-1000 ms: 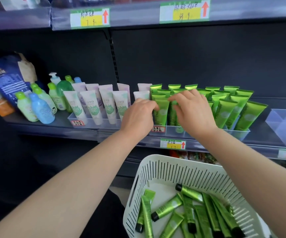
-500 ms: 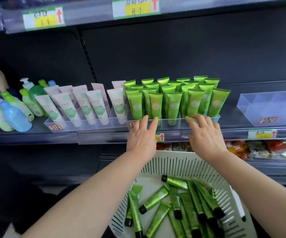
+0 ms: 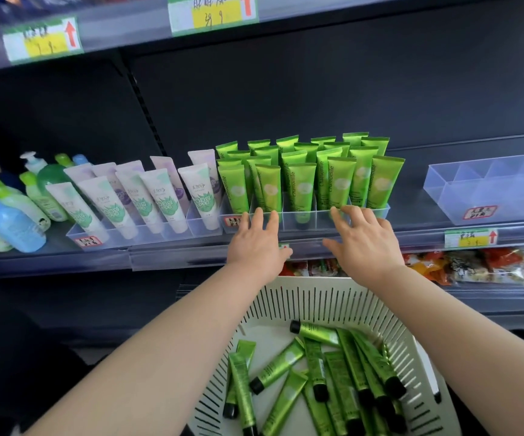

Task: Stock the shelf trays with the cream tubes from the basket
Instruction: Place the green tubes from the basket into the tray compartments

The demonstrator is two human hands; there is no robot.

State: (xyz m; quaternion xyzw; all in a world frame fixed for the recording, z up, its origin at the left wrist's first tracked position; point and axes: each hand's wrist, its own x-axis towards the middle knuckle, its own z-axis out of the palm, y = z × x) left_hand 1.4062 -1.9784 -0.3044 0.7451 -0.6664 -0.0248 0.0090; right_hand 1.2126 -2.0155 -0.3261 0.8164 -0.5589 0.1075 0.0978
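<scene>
Several green cream tubes [image 3: 304, 174] stand upright in rows inside a clear shelf tray [image 3: 298, 220] at the middle of the shelf. My left hand [image 3: 256, 243] rests with fingers spread against the tray's front wall on its left. My right hand [image 3: 364, 239] touches the front wall on its right, fingers apart too. Neither hand holds anything. Below them a white slotted basket [image 3: 304, 297] contains several more green tubes with black caps [image 3: 326, 372], lying loose.
A clear tray [image 3: 147, 236] of white and lilac tubes stands to the left, with green and blue bottles [image 3: 15, 221] beyond it. An empty clear divided tray [image 3: 487, 190] sits on the right. Price labels line the shelf edges; snack packets [image 3: 474, 265] lie on the shelf below.
Both hands have come down from among the green tubes to the tray's front wall. The tubes now stand straighter in even rows. The camera view has shifted right and tilted down slightly.
</scene>
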